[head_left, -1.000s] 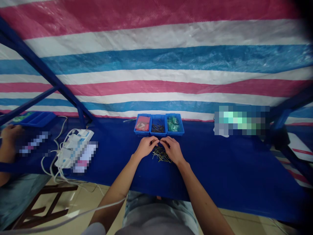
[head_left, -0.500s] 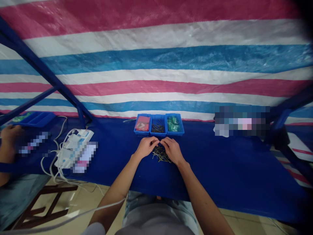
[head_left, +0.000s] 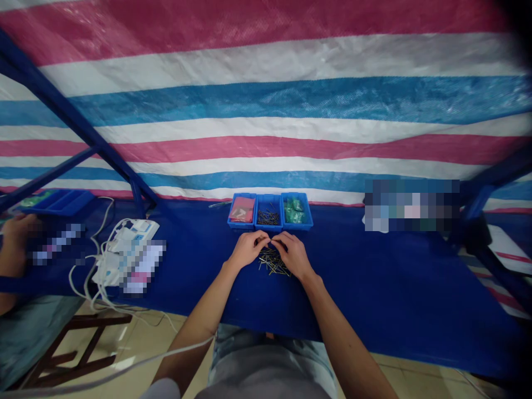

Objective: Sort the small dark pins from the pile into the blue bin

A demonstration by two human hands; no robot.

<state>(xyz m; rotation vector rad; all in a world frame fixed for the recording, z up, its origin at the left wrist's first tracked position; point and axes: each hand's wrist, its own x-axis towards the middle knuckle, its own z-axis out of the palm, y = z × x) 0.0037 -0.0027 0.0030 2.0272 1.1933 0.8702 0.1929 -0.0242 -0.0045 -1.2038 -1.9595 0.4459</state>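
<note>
My left hand (head_left: 248,249) and my right hand (head_left: 292,252) meet fingertip to fingertip just in front of the blue bins. Both are closed in a pinch, and whatever lies between the fingers is too small to make out. Under and between them is a loose pile of thin metal screws (head_left: 274,263) on the blue tabletop. Behind the hands, the middle bin (head_left: 269,226) holds dark screws (head_left: 268,216). The left bin (head_left: 241,225) contains a pink piece (head_left: 245,205) and small pale items. Green plastic packets (head_left: 295,213) fill the right bin (head_left: 298,226).
To the left lie a white power strip (head_left: 120,260) and tangled white cables (head_left: 89,282). Another person's hand (head_left: 20,230) is at the far left beside a blue tray (head_left: 62,202). Blue metal frame bars (head_left: 87,133) slant at both sides. A blurred-out item (head_left: 411,205) sits at the right.
My hands stay almost still, pinched together above the pile. The pixelated patch at the right changes in colour.
</note>
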